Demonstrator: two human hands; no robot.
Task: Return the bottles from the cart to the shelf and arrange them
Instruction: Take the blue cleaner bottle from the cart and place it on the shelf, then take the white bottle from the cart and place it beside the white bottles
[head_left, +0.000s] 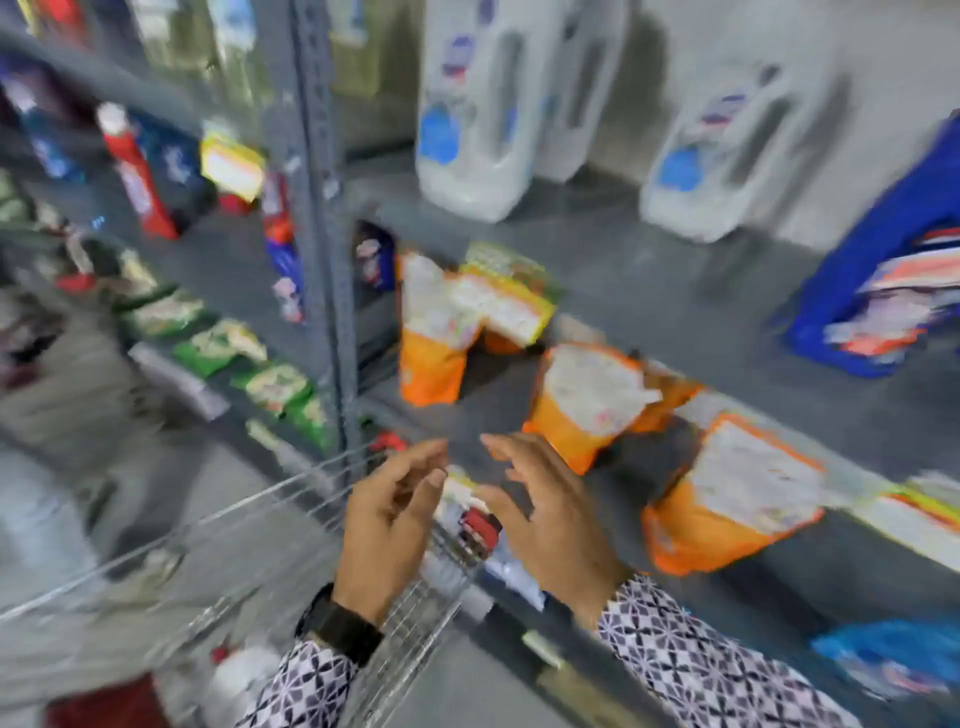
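Here both hands, left hand (387, 512) and right hand (553, 525), hover empty-fingered (fingers spread) above the wire cart (249, 561) beside the shelf (649, 270).

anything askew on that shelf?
Yes: the orange pouches on the lower shelf lean at different angles, and a yellow-green pack lies tilted across one. The white jugs above stand upright. Heavy blur hides finer damage.

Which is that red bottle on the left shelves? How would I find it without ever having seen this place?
Start at the grey upright post that splits the shelving, then look left to the shelf at its mid height. The red bottle stands there, leaning, in front of a dark blue pack. It is the only tall, slim red thing with a white cap; the yellow pack beside it is short and broad.
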